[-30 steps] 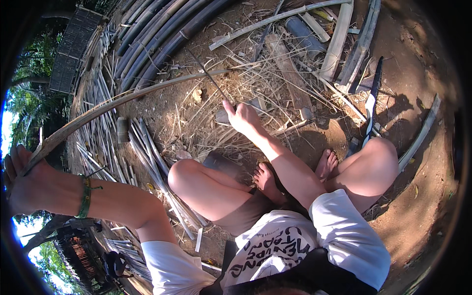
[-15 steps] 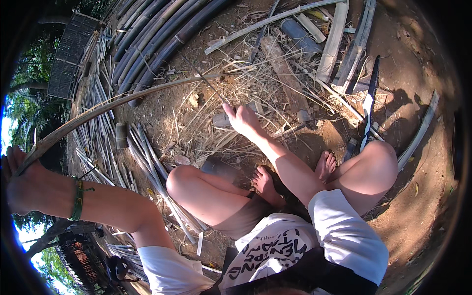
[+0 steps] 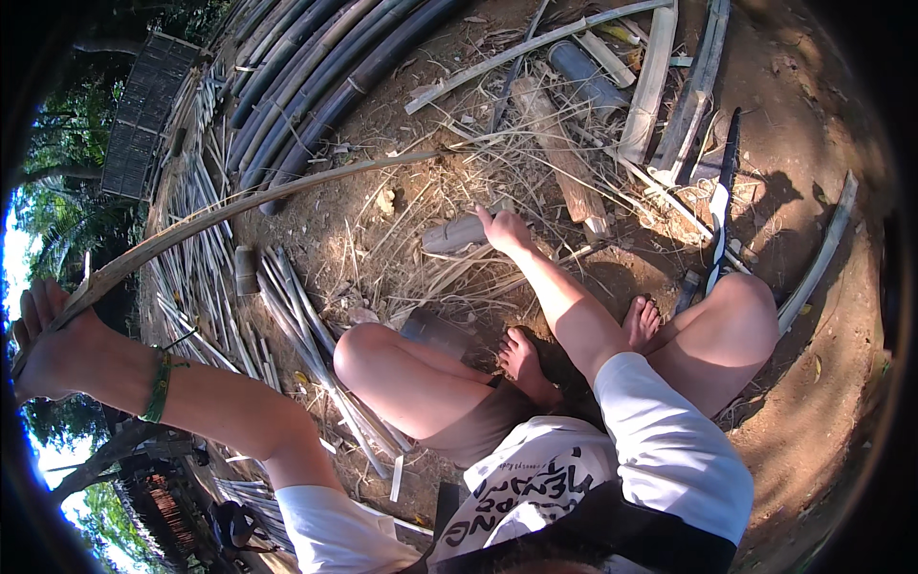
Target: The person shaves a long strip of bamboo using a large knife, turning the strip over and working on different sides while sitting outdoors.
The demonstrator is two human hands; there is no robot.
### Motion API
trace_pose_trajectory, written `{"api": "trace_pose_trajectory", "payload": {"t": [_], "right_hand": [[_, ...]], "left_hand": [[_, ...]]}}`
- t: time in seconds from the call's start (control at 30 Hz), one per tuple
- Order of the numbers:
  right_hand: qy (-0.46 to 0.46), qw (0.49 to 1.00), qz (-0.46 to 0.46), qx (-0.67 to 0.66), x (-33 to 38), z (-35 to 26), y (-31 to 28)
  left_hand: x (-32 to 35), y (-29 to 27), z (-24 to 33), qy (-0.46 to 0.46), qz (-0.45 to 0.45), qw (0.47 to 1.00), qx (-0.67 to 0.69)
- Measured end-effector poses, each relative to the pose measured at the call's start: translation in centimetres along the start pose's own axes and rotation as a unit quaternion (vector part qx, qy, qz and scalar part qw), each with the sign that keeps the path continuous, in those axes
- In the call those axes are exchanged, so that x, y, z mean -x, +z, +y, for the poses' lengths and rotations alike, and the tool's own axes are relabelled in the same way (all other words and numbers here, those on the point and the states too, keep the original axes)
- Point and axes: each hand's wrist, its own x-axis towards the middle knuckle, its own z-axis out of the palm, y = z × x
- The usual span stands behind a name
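At the far left, my left hand (image 3: 62, 344) is closed round the end of a long split bamboo strip (image 3: 182, 233). From there the strip slants up and across, its far end over the ground near the shavings. My right hand (image 3: 507, 232) is a closed fist above a short bamboo piece (image 3: 457, 234), apart from the strip. Half a second earlier a thin dark knife blade stuck out of this fist; now the blade cannot be made out. Thin bamboo shavings (image 3: 469, 277) lie scattered below that hand.
Dark bamboo poles (image 3: 316, 105) lie at the back left, with many thin strips (image 3: 206, 297) beside them. A long-bladed knife (image 3: 719, 206) lies right of my bare feet (image 3: 521, 356). Split bamboo (image 3: 648, 91) and a wood piece (image 3: 564, 158) lie at the back right.
My right hand has moved right and slightly nearer, away from the strip. The blade seen in it earlier no longer shows. My left hand keeps its hold, and the whole view has shifted slightly.
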Motion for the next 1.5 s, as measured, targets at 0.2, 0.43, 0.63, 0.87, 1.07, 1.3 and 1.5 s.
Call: {"api": "trace_pose_trajectory", "payload": {"t": [0.2, 0.43, 0.63, 0.87, 1.07, 1.3, 1.5], "right_hand": [[0.090, 0.993, -0.062, -0.031, 0.7, 0.5, -2.5], [0.005, 0.995, -0.064, -0.078, 6.8, -4.8, -2.3], [-0.235, 0.960, -0.003, -0.155, 10.7, -12.3, -3.4], [-0.100, 0.993, -0.003, -0.063, 6.7, -7.7, -0.6], [-0.034, 0.998, -0.044, -0.044, 7.0, -6.3, -2.5], [-0.069, 0.996, 0.024, -0.059, 7.3, -6.0, -2.4], [-0.006, 0.987, 0.152, 0.055, 7.6, 0.9, -0.5]], "left_hand": [[-1.3, -5.4, -1.2, -0.053, -0.124, 0.985, 0.108], [-1.7, -8.4, -1.7, -0.189, -0.455, 0.782, 0.381], [-1.5, -9.0, -1.3, -0.176, -0.491, 0.736, 0.431], [0.2, -9.0, 0.2, -0.150, -0.455, 0.774, 0.415], [2.1, -8.2, 0.9, -0.164, -0.490, 0.724, 0.458], [-2.2, -10.7, -2.2, -0.080, -0.370, 0.847, 0.373], [2.8, -10.0, -0.6, -0.007, -0.007, 0.998, 0.059]]}}
